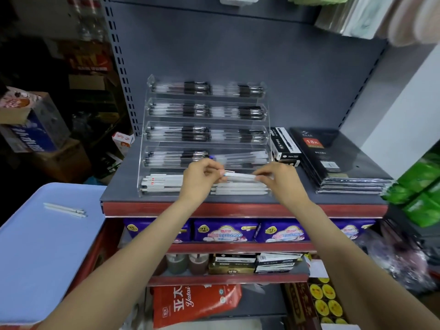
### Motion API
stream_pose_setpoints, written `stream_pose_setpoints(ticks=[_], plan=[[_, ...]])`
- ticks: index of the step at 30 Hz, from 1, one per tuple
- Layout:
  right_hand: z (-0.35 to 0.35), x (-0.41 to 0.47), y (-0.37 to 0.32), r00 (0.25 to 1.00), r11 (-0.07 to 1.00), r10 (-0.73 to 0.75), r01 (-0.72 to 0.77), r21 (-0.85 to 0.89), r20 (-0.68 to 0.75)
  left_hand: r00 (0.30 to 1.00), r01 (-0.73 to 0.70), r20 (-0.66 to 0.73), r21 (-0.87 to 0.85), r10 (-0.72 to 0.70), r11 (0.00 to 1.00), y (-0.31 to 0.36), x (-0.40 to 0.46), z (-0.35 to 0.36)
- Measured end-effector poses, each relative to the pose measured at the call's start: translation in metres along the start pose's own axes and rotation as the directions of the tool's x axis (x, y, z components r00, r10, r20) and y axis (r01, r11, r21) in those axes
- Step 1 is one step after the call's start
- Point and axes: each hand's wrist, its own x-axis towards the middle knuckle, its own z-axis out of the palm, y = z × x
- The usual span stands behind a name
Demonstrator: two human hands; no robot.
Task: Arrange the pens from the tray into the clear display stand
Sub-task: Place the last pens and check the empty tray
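The clear display stand [204, 136] sits on a dark grey shelf [238, 198] with a red front edge, and everything else is placed from it. Its top three tiers hold rows of clear pens with black grips [197, 110]; the fourth tier down has the same pens in its left half and pale white pens in its right half; the lowest tier holds white pens [162, 183] lying lengthwise on both sides.

Just in front of the stand's lowest tier, both hands hold one white pen [240, 176] level and crosswise; the left hand [202, 178] pinches its left end between curled fingers and thumb; the right hand [277, 179] pinches its right end the same way; the pen hangs just above the white pens already in that tier, and whether it touches them cannot be told.

To the left of the stand and lower, a light blue tray [35, 258] carries a few white pens [65, 209] lying side by side near its far edge, well apart from the stand.

Just right of the stand stands a black-and-white pen box [284, 145]; right of that lies a stack of black wrapped notebooks [333, 160]. Below the stand's shelf, a lower shelf carries purple packets [226, 231]; further down sit dark boxes and a red bag [195, 303]. Left of the stand, cardboard cartons [35, 125] are piled in shadow.
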Motion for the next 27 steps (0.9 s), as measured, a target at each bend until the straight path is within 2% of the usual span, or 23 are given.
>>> stream_pose_setpoints(ticks=[3,8,12,19,24,27], plan=[[0.004,-0.007,0.004,0.999,0.999,0.020,-0.019,-0.036,0.029,0.990,-0.129,0.092,0.356,0.102,0.926,-0.007,-0.002,0.000],[0.009,-0.009,0.001,0.997,0.994,0.017,-0.008,-0.112,0.079,0.969,-0.244,0.179,0.608,0.169,0.756,-0.013,-0.004,-0.001],[0.007,-0.010,-0.001,0.995,0.994,0.005,0.005,-0.110,0.095,0.944,-0.329,0.253,0.689,0.212,0.645,-0.014,-0.006,-0.004],[0.010,-0.014,-0.007,0.995,0.995,0.022,-0.013,-0.103,0.092,0.937,-0.348,0.292,0.724,0.193,0.596,-0.010,-0.006,-0.008],[0.018,-0.013,-0.042,1.000,0.998,-0.024,0.024,0.064,-0.001,0.937,-0.349,0.234,0.691,0.261,0.633,-0.002,-0.012,-0.031],[0.031,-0.006,-0.078,0.997,0.987,-0.068,0.064,0.145,0.024,0.956,-0.276,0.106,0.652,0.275,0.707,-0.004,-0.018,-0.065]])
